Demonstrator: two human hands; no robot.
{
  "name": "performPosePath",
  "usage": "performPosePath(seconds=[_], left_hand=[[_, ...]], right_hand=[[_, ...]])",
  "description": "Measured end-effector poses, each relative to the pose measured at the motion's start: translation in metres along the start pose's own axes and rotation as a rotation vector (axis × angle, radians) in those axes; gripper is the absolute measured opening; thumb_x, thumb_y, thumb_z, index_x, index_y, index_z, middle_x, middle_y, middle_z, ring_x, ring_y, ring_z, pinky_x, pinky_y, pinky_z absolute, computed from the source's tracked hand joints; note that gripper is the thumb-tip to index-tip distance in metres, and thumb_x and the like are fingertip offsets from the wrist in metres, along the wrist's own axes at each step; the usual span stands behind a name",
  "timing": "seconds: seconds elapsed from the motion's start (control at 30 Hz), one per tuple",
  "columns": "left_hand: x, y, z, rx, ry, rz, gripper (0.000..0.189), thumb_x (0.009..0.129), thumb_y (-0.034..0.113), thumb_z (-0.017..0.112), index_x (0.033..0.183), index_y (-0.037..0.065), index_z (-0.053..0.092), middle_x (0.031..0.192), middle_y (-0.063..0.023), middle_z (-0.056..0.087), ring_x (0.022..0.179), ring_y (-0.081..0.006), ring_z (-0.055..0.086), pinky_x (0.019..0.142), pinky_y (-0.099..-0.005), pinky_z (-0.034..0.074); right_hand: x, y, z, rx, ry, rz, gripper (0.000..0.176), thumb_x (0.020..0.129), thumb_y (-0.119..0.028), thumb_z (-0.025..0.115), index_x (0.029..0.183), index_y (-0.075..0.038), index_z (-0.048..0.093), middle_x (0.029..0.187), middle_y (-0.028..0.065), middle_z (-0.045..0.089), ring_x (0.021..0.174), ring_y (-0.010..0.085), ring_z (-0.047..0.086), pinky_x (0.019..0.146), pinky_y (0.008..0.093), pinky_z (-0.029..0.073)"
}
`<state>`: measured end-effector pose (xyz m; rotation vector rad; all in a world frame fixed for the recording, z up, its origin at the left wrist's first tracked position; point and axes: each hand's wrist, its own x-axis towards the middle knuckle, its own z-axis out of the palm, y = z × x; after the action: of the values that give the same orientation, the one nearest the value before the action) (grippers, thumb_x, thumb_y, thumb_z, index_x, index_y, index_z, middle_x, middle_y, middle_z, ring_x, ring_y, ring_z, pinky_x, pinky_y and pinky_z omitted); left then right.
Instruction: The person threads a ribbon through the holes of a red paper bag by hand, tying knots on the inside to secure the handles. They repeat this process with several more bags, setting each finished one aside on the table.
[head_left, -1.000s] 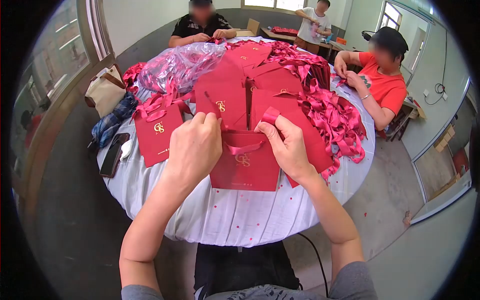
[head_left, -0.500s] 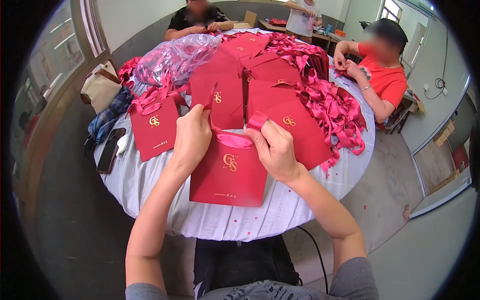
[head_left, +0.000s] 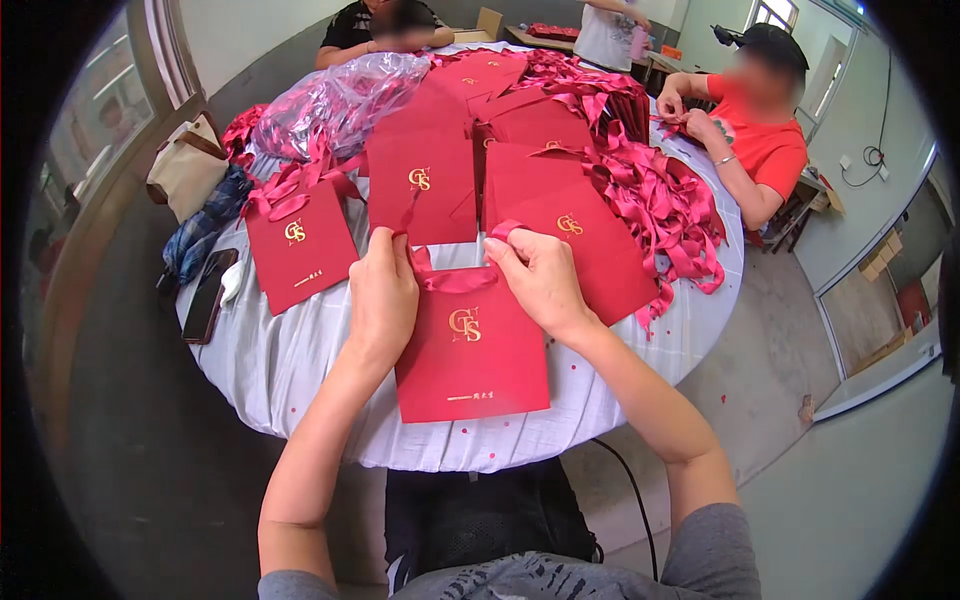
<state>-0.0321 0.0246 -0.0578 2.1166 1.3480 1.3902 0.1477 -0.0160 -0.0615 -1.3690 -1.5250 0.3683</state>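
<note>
A red paper bag [head_left: 473, 370] with a gold emblem lies near the front edge of the white-covered round table. The pink ribbon [head_left: 455, 280] runs along its top edge. My left hand [head_left: 384, 295], at the bag's upper left, is closed on one part of the ribbon. At the upper right, my right hand [head_left: 541, 275] pinches the ribbon between thumb and fingers. Just beyond both hands are stacked red bags [head_left: 422, 180]. Another red bag with a ribbon handle [head_left: 300, 250] rests to the left.
The white tablecloth [head_left: 290, 380] bears a heap of pink ribbons [head_left: 665, 215], a clear plastic bag [head_left: 335, 105] and a phone [head_left: 208, 300]. A cream bag [head_left: 188, 170] is at the left edge. A person in red [head_left: 765, 140] sits at right; two people are behind.
The red bag sits slightly farther right in view and is tilted differently. My left hand has moved a little left and down, still holding ribbon; the surroundings have shifted slightly left.
</note>
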Motion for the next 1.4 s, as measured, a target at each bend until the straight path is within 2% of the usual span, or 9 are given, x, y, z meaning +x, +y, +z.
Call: performPosePath(seconds=[0.1, 0.23, 0.3, 0.37, 0.47, 0.53, 0.67, 0.9, 1.4], left_hand=[[0.0, -0.011, 0.003, -0.036, -0.004, -0.037, 0.017, 0.094, 0.009, 0.05, 0.085, -0.005, 0.049, 0.076, -0.03, 0.056, 0.075, -0.048, 0.055, 0.057, -0.0473, 0.042], [0.008, -0.031, 0.0, -0.125, -0.024, -0.159, 0.026, 0.094, 0.013, 0.05, 0.078, -0.007, 0.051, 0.074, -0.0296, 0.056, 0.075, -0.0468, 0.056, 0.059, -0.0442, 0.042], [0.008, -0.041, 0.001, -0.16, 0.005, -0.166, 0.03, 0.095, 0.017, 0.05, 0.077, -0.008, 0.052, 0.069, -0.0262, 0.056, 0.066, -0.0391, 0.058, 0.061, -0.0417, 0.043], [0.009, -0.04, -0.002, -0.239, -0.024, -0.233, 0.029, 0.097, 0.015, 0.049, 0.079, -0.005, 0.058, 0.068, -0.0063, 0.059, 0.066, -0.0092, 0.052, 0.062, -0.0283, 0.043], [0.007, -0.034, -0.002, -0.378, -0.021, -0.222, 0.028, 0.099, 0.016, 0.047, 0.081, -0.004, 0.059, 0.072, -0.0033, 0.059, 0.07, -0.0069, 0.051, 0.065, -0.0256, 0.042], [0.003, -0.03, -0.001, -0.418, -0.017, -0.179, 0.027, 0.098, 0.015, 0.048, 0.082, -0.004, 0.057, 0.072, -0.0072, 0.06, 0.068, -0.0089, 0.052, 0.064, -0.0275, 0.043], [-0.003, -0.032, 0.006, -0.405, -0.083, -0.04, 0.02, 0.098, 0.014, 0.05, 0.088, -0.004, 0.053, 0.073, -0.0073, 0.061, 0.068, -0.0075, 0.054, 0.06, -0.0263, 0.044], [-0.001, -0.005, -0.011, -1.01, -0.365, -0.576, 0.022, 0.096, 0.021, 0.055, 0.106, 0.002, 0.049, 0.09, -0.0103, 0.065, 0.086, -0.0162, 0.066, 0.072, -0.0265, 0.053], [0.019, -0.028, -0.03, -1.381, -0.344, -0.346, 0.039, 0.093, 0.01, 0.056, 0.128, -0.001, 0.041, 0.098, -0.0128, 0.062, 0.082, -0.0189, 0.065, 0.075, -0.0319, 0.055]], right_hand=[[0.003, -0.002, -0.003, 0.101, -0.031, 0.012, 0.028, 0.091, -0.022, 0.063, 0.08, 0.003, 0.063, 0.056, 0.0024, 0.047, 0.055, 0.0046, 0.04, 0.048, 0.0265, 0.035], [0.009, 0.0, -0.013, -0.072, 0.129, -0.11, 0.037, 0.092, -0.034, 0.059, 0.084, 0.002, 0.063, 0.075, 0.0186, 0.064, 0.064, 0.0298, 0.062, 0.056, 0.0408, 0.044], [0.009, 0.002, -0.025, -0.196, 0.164, -0.089, 0.05, 0.094, -0.043, 0.053, 0.075, 0.003, 0.06, 0.072, 0.0217, 0.061, 0.062, 0.0353, 0.059, 0.056, 0.0447, 0.041], [0.006, -0.001, -0.027, -0.194, 0.026, 0.073, 0.053, 0.095, -0.045, 0.05, 0.073, 0.002, 0.059, 0.071, 0.0229, 0.06, 0.061, 0.0353, 0.058, 0.057, 0.0442, 0.041], [0.006, -0.012, -0.029, -0.192, -0.218, 0.29, 0.064, 0.097, -0.051, 0.041, 0.07, 0.002, 0.062, 0.069, 0.0193, 0.063, 0.061, 0.0261, 0.06, 0.061, 0.0378, 0.044], [0.005, -0.008, -0.025, 0.458, -0.333, 0.347, 0.056, 0.095, -0.047, 0.05, 0.081, 0.004, 0.067, 0.077, 0.0103, 0.068, 0.068, 0.0138, 0.061, 0.064, 0.029, 0.047], [0.002, -0.019, -0.023, 0.701, -0.387, 0.404, 0.027, 0.094, -0.02, 0.06, 0.102, 0.004, 0.067, 0.093, 0.0068, 0.069, 0.084, 0.0095, 0.063, 0.078, 0.0223, 0.049], [0.001, -0.008, -0.015, 0.586, -0.272, 0.252, 0.024, 0.095, -0.016, 0.057, 0.103, 0.005, 0.065, 0.095, 0.0073, 0.068, 0.085, 0.0113, 0.064, 0.079, 0.0237, 0.05], [-0.006, -0.002, -0.006, 0.018, -0.434, -0.2, 0.017, 0.095, -0.01, 0.053, 0.089, 0.006, 0.057, 0.084, 0.0167, 0.067, 0.076, 0.0188, 0.066, 0.066, 0.0303, 0.05]])
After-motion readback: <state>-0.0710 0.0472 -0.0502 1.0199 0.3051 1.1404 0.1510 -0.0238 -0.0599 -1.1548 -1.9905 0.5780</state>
